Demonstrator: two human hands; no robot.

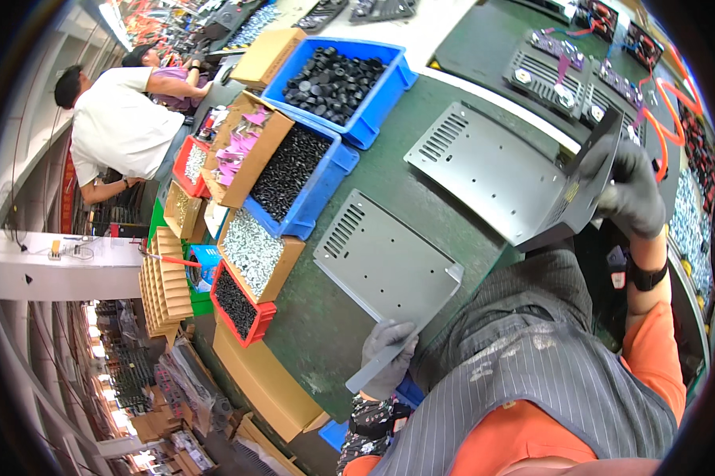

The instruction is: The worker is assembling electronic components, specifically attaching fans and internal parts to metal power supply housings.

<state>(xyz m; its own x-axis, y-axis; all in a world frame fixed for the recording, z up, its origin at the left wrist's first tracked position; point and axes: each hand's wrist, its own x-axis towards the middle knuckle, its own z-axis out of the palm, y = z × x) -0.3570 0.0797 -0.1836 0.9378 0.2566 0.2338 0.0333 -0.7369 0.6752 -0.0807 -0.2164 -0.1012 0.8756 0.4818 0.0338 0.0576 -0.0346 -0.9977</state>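
The person wears a grey apron with fine pale pinstripes over an orange top; the apron cloth shows whitish smudges across the chest. Orange short sleeves show at the right shoulder and lower edge. Both hands are covered: the left hand point(389, 357) wears a grey knitted glove, the right hand point(633, 190) a darker grey one, its fingers point(611, 200) fully covered. A black band with a small dark case sits on the right wrist. The left forearm carries a dark sleeve cover with a small pale floral pattern.

Single head-worn fisheye view, looking down, close over green workbench point(349, 333)
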